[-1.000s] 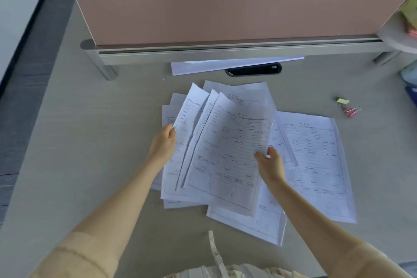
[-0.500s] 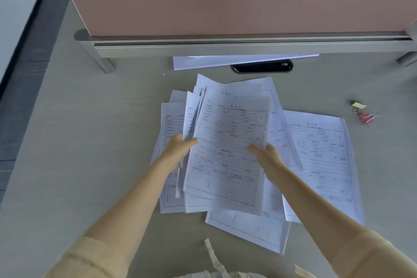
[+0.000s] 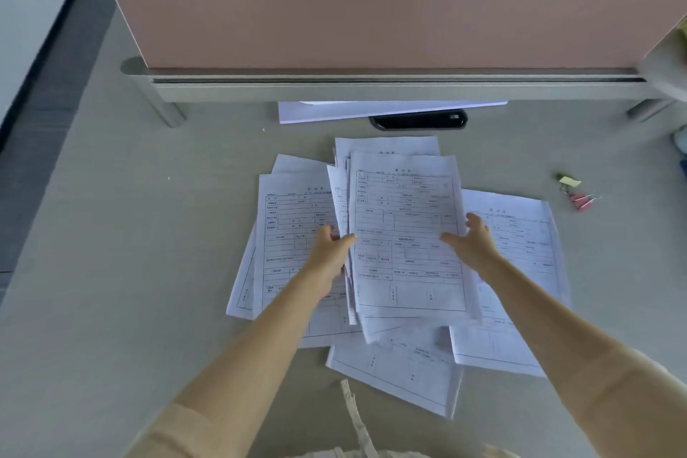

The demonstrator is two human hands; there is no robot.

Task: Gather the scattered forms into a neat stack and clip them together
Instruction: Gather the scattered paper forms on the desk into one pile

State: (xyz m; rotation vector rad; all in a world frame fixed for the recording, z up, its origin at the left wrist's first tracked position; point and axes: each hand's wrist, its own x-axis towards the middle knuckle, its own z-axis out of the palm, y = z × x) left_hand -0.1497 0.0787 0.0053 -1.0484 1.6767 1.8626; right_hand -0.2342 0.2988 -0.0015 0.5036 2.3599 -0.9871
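Several white printed forms lie spread on the grey desk. A partly squared bundle of forms (image 3: 405,219) is held in the middle, slightly raised. My left hand (image 3: 329,253) grips the bundle's left edge and my right hand (image 3: 474,243) grips its right edge, thumbs on top. Loose forms stay flat on the desk: one to the left (image 3: 293,212), one to the right (image 3: 520,234) and one toward me (image 3: 401,372). Small binder clips, one pink (image 3: 581,199) and one yellow-green (image 3: 568,180), lie on the desk at the right, apart from both hands.
A pink divider panel on a grey rail (image 3: 371,85) crosses the back of the desk. More white paper (image 3: 353,110) and a black cable slot (image 3: 418,120) sit under it. The desk's left edge (image 3: 55,145) drops to dark floor. A shelf corner (image 3: 669,67) is at the far right.
The fanned sheets have been drawn together into a squarer, upright bundle. Both hands moved in to its side edges, exposing the loose form at the left.
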